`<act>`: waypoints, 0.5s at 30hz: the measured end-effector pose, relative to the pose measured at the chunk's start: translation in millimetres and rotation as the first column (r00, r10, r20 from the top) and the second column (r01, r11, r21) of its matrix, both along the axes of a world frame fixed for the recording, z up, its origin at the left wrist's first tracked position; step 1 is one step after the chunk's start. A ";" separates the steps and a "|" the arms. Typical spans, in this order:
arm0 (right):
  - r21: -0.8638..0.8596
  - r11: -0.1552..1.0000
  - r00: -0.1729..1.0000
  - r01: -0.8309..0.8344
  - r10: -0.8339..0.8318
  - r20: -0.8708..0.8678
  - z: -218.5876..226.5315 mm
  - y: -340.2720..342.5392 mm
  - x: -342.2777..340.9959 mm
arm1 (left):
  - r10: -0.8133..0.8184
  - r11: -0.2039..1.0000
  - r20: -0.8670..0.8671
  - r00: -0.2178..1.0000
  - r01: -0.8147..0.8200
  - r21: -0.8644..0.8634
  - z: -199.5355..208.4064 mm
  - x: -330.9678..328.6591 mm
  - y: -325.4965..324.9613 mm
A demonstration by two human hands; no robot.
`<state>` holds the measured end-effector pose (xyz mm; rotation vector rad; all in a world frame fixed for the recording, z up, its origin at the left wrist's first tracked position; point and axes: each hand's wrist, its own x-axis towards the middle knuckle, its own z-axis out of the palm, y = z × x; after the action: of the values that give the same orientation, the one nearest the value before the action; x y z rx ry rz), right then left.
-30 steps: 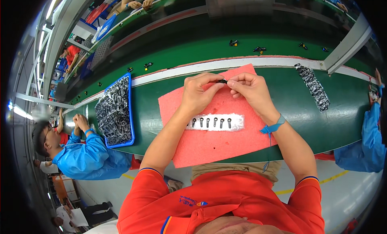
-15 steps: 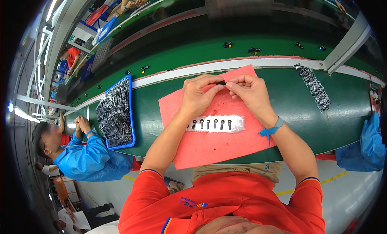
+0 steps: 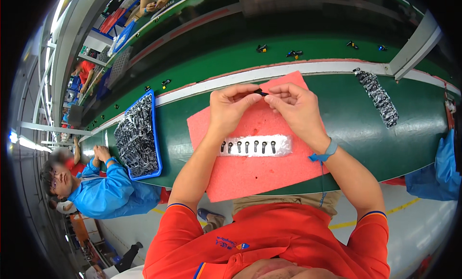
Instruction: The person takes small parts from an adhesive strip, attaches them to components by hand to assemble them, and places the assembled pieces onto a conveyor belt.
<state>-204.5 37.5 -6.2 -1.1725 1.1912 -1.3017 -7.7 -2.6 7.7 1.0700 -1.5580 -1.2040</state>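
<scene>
Between the fingertips of both hands is a small black part (image 3: 261, 92), its exact kind too small to make out. My left hand (image 3: 232, 105) pinches it from one side, and my right hand (image 3: 292, 106) closes on the other side. Both hands are above the far half of a pink foam mat (image 3: 250, 178). Nearer to me on the mat lies a white strip in clear plastic (image 3: 284, 153), bearing a row of several small black parts (image 3: 247, 146) with round heads and narrow stems. A blue wrist strap (image 3: 327, 152) circles my right wrist.
At left stands a blue tray (image 3: 158, 156) filled with wrapped black parts. A strip of similar packed parts (image 3: 378, 98) lies at right. Beyond a white rail (image 3: 337, 67), small dark pieces (image 3: 294, 53) rest on a green belt. A co-worker in blue (image 3: 113, 192) sits at left.
Both hands stay together around the black part, shifting slightly left. More of the black parts' row shows past my left forearm. Pieces on the belt have moved a little left.
</scene>
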 end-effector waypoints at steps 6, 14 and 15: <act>0.057 0.988 0.985 -0.147 0.141 0.098 -1.8 2.2 -3.5 | -0.030 1.000 -0.082 0.996 0.030 -0.011 -4.0 3.0 -0.6; -0.036 0.990 0.990 -0.135 0.136 0.044 -3.4 6.4 -2.9 | -0.126 0.988 -0.047 0.991 0.121 -0.098 -2.9 2.9 1.7; -0.035 0.990 0.990 -0.135 0.137 0.047 -3.7 5.6 -3.1 | -0.125 0.988 -0.045 0.991 0.121 -0.095 -2.1 3.3 1.2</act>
<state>-207.6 43.2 -9.9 -1.2164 1.0406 -1.2431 -4.4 -1.4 5.6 0.8876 -1.6438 -1.2194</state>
